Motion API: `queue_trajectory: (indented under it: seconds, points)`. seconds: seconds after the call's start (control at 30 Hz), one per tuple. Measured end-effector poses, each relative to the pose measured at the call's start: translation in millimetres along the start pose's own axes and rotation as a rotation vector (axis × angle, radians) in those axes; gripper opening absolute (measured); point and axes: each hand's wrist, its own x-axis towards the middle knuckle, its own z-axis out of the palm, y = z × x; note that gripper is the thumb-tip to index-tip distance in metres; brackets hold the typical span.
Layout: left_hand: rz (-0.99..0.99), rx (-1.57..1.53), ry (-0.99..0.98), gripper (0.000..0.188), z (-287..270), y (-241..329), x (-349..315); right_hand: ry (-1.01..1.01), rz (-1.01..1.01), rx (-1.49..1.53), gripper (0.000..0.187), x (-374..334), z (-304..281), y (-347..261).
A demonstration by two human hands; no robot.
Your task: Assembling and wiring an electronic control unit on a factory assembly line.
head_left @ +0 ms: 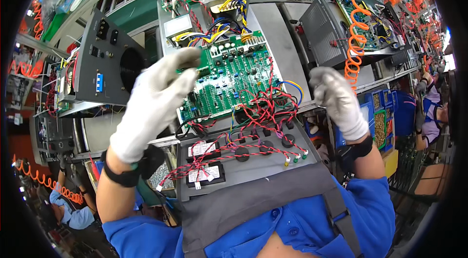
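While my left hand (pixel 157 104) and right hand (pixel 340 104) hover empty, the stiff-looking circuit board (pixel 231 82) between seems fragile, best gripped by its edges.

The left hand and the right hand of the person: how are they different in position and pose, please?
The left hand overlaps the left part of the green circuit board in the picture; the right hand is to the right of that board.
The left hand's fingers point rightward; the right hand's point up and leftward.
The left hand shows a gap between thumb and fingers; the right hand looks more bunched.
Both wear white gloves.
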Motion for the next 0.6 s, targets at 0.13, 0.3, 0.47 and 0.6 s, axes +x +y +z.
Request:
queue_trajectory:
  seconds: [0.13, 0.3, 0.47, 0.6]
  points:
    - [-0.132, -0.024, 0.043, 0.026, -24, -5, -34, -0.090, -0.313, -0.215, 0.032, 0, 12, -39]
    - [0.189, 0.375, -0.320, 0.020, 13, -4, -36, -0.669, -0.659, -0.978, 0.017, 26, 70, -55]
    - [0.169, 0.528, -0.641, 0.022, 54, -5, -19, -0.843, -0.915, -1.381, 0.020, 39, 81, -37]
    - [-0.036, 0.305, -0.797, 0.024, 50, 0, -7, -0.885, -0.830, -1.407, 0.027, 40, 75, -26]
